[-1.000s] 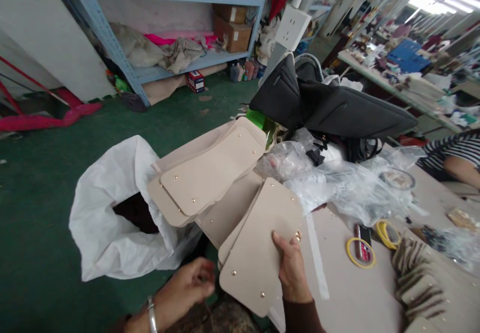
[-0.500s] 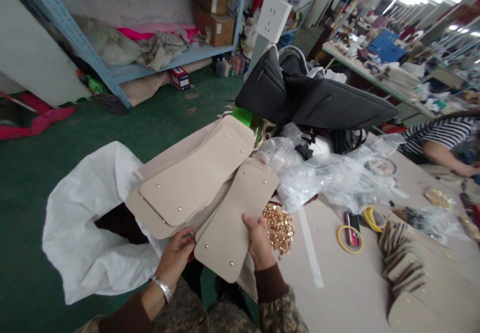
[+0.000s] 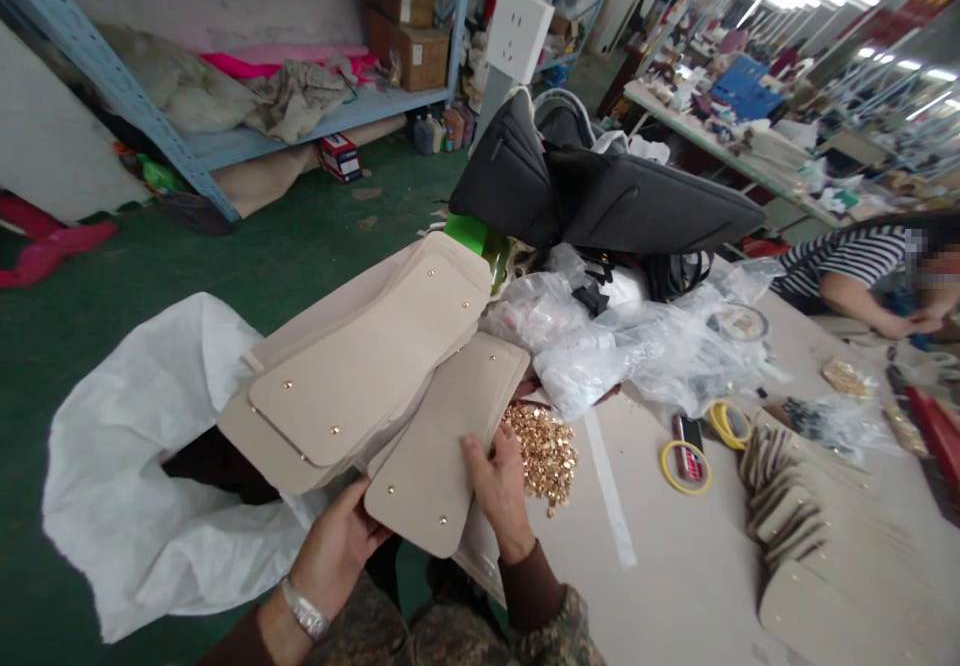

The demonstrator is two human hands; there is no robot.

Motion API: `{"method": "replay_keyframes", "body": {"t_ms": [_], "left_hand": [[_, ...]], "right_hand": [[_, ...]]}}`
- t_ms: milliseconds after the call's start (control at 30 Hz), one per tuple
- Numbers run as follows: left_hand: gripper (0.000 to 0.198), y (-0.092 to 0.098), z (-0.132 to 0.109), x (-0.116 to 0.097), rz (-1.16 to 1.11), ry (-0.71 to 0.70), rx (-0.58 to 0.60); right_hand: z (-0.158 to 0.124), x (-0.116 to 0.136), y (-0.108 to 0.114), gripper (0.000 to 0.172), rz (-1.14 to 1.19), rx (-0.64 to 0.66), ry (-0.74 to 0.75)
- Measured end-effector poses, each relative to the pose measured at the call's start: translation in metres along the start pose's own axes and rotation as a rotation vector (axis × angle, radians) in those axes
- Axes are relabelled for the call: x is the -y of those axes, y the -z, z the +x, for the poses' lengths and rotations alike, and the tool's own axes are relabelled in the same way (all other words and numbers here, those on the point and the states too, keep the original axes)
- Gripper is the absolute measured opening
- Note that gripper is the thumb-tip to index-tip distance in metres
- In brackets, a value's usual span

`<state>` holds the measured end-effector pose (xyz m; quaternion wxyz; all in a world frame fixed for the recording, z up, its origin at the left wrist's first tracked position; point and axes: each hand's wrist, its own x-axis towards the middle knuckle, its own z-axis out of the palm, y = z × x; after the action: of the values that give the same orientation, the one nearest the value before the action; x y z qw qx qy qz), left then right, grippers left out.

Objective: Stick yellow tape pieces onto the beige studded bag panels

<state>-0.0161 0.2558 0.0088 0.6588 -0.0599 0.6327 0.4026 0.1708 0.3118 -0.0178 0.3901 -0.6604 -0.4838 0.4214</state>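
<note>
Now touching the studded beige panels [image 3: 442,426] with the left hand [image 3: 335,541], apart from them a second ago; cannot tell that grip, because of hidden fingertips; pinching the right edge in the right hand [image 3: 501,486], thumb uppermost; held over the table's edge [image 3: 480,551], beside gold metal pieces [image 3: 546,453] mostly covered earlier; smooth, layered, round-cornered.

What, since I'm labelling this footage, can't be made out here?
- Head view: most fingertips of the left hand, hidden by the flat, round-cornered beige panels.
- Head view: contents of the crumpled white sack, lost in darkness.
- Head view: exact shapes of the small, shiny gold-coloured pieces, too tiny.
</note>
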Motion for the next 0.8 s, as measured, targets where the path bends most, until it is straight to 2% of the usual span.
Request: {"method": "replay_keyframes", "body": {"t_ms": [133, 167, 267, 367, 433, 500, 567, 667, 733, 800], "left_hand": [[0.041, -0.011, -0.004, -0.002, -0.101, -0.018, 0.112], [0.042, -0.014, -0.005, -0.002, -0.093, -0.024, 0.113], [0.038, -0.021, -0.006, -0.003, -0.06, -0.037, 0.014], [0.03, -0.024, -0.005, -0.003, -0.125, -0.04, 0.065], [0.027, -0.025, -0.003, -0.002, -0.151, -0.012, 0.1], [0.03, -0.026, -0.001, -0.001, -0.139, 0.012, 0.072], [0.04, -0.025, 0.001, 0.001, -0.12, -0.013, 0.05], [0.055, -0.023, -0.001, 0.003, -0.119, -0.053, 0.085], [0.058, -0.02, -0.005, 0.003, -0.126, -0.027, 0.109], [0.059, -0.018, -0.01, 0.003, -0.134, 0.007, 0.122]], "right_hand": [[-0.002, 0.004, -0.004, 0.03, 0.051, 0.073, -0.053], [-0.001, 0.006, -0.006, 0.029, 0.101, 0.079, -0.085], [0.001, 0.007, -0.012, 0.031, 0.356, 0.102, -0.218], [0.005, 0.005, -0.02, 0.032, 0.555, 0.072, -0.304], [0.008, 0.004, -0.024, 0.035, 0.539, 0.045, -0.28], [0.008, 0.005, -0.024, 0.036, 0.431, 0.038, -0.226], [0.008, 0.009, -0.022, 0.035, 0.279, 0.011, -0.14], [0.006, 0.017, -0.016, 0.034, 0.091, -0.079, -0.005], [0.006, 0.022, -0.012, 0.036, 0.094, -0.085, 0.006], [0.008, 0.025, -0.01, 0.035, 0.237, -0.033, -0.087]]}}
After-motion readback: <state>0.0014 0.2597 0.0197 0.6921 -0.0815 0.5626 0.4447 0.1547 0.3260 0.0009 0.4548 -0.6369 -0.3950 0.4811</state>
